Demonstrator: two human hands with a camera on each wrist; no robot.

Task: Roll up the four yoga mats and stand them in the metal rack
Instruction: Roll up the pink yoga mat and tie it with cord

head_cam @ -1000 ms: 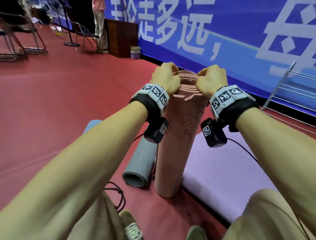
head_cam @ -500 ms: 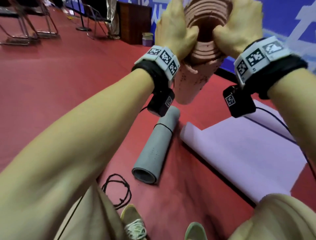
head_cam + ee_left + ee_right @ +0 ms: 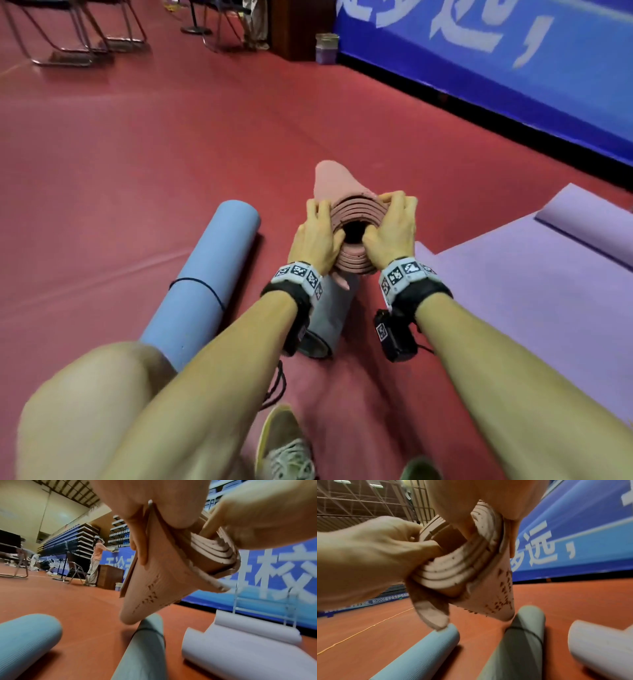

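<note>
Nearest the camera are the person's tan-trousered knee and a pale green sneaker on the red floor, with a loop of black cord lying beside the shoe. Both forearms reach forward, each wrist wearing a band printed with black-and-white markers.

The left hand and right hand grip the near end of the rolled pink yoga mat, one on each side. Each thumb is hooked into the hollow core while the fingers curl round the outer layers, so the coiled end faces the camera. The roll is held off the floor, tilted with its far end lower and pointing away; the wrist views show that far end just above the grey mat, though contact cannot be judged.

Under the hands lies the grey rolled yoga mat, bound by a thin dark band. To its left, just apart, lies the blue rolled yoga mat, also ringed by a dark cord. To the right the purple yoga mat is spread mostly flat, its far end curled into a small roll.

Beyond the purple mat, the left wrist view shows the metal rack standing against the blue banner. Farther left are folding chairs and a dark wooden cabinet, with a person in a peach top standing beside it.
</note>
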